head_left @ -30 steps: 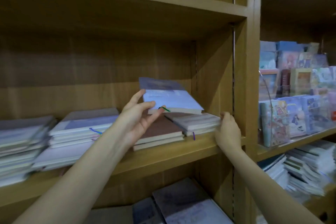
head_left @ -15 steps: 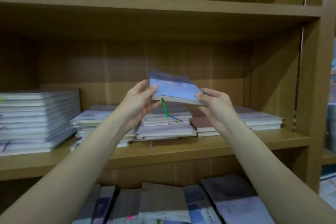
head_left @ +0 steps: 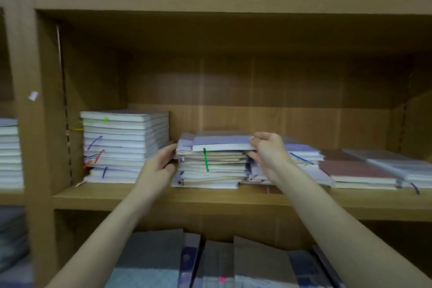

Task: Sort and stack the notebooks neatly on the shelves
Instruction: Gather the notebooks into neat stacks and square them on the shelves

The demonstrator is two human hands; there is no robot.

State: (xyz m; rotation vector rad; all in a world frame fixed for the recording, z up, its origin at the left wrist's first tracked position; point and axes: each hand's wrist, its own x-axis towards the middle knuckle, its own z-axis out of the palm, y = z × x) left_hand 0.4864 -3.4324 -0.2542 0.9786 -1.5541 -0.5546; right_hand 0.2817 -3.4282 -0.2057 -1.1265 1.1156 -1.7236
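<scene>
pinching the top notebook (head_left: 222,144) at mid-frame, the right hand (head_left: 268,154) holds its edge; the left hand (head_left: 161,163) lies open-fingered against the stack (head_left: 210,170).

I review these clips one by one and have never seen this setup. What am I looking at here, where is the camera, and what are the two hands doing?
No machine here: a person wears one wide-angle camera on the head, looking forward and down at their bare arms. They face a wooden shelf holding piles of notebooks. The right hand pinches the right end of a pale blue notebook with a green ribbon, lying on top of the middle stack. The left hand rests against that stack's left side. A taller stack stands to the left, flatter brown-covered notebooks to the right.
</scene>
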